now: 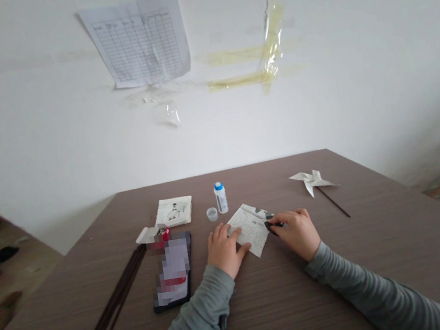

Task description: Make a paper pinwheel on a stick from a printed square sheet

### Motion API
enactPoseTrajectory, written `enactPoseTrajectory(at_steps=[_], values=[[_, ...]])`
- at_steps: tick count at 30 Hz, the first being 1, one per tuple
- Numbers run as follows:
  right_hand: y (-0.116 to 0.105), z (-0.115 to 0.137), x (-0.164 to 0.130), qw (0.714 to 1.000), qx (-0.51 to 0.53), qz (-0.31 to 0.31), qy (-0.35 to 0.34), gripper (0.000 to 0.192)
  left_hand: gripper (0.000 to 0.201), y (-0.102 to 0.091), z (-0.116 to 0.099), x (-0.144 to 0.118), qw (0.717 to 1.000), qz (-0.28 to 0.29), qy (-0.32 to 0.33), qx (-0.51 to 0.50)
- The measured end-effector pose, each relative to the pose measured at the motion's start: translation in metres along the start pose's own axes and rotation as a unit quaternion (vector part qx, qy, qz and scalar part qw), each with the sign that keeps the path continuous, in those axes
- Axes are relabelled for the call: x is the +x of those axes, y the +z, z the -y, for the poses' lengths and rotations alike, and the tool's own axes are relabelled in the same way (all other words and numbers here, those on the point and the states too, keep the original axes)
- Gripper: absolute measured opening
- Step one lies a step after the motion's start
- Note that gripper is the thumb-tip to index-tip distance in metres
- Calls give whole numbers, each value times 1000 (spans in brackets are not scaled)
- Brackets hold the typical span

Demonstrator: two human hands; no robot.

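Centrally on the brown counter [288, 297] lies a printed paper sheet [249, 230], turned like a diamond, just in front of both hands. Left hand [224, 250] rests flat-ish on the sheet's near-left edge, fingers curled loosely, thumb on the paper — pinning it, not gripping anything. Right hand [297, 232] is closed round a small dark tool [272, 225], its tip touching the sheet's right corner; what kind of tool it is, too small to tell.

Around them: a small glue bottle [220, 197] with a blue cap stands upright just behind the sheet, a clear little cap [211, 214] beside it. Left of that, a stack of printed paper squares [174, 211]. A phone [173, 271] lies face up near the left hand, and a bundle of thin dark sticks [117, 295] lies slanted further left. Well apart to the right, a finished paper pinwheel [312, 180] on its stick.

Judgement on doing the step well — keep the left palm pressing firmly so the sheet cannot swivel, and work the tool in short, controlled moves away from the holding fingers. The corner looks slightly lifted; flattening it first would likely give a cleaner result. Bottle stands close behind; mind the knuckles don't tip it.
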State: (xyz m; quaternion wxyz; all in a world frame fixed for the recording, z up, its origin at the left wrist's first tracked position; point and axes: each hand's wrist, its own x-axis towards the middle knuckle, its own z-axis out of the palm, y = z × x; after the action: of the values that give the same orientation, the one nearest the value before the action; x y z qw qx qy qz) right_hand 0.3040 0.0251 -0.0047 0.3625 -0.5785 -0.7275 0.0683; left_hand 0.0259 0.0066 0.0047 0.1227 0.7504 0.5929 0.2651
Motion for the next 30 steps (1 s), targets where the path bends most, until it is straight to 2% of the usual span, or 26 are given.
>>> enactPoseTrajectory(at_steps=[7, 12, 15, 18, 24, 30], values=[[1, 8, -3, 998, -41, 21, -52, 28, 39, -1, -13, -2, 997, 55, 33, 41], [4, 25, -8, 994, -50, 73, -70, 27, 36, -1, -14, -1, 998, 33, 48, 23], [4, 30, -6, 993, -44, 78, -72, 21, 31, -1, -14, -1, 998, 28, 47, 4], [-2, 27, 0, 993, -27, 80, -78, 21, 29, -3, -16, -2, 999, 34, 36, -11], [-24, 11, 12, 982, -36, 146, -113, 37, 25, -5, -18, -3, 999, 21, 37, -28], [-25, 7, 14, 975, -15, 185, -120, 39, 22, -6, -18, -2, 996, 55, 65, -34]])
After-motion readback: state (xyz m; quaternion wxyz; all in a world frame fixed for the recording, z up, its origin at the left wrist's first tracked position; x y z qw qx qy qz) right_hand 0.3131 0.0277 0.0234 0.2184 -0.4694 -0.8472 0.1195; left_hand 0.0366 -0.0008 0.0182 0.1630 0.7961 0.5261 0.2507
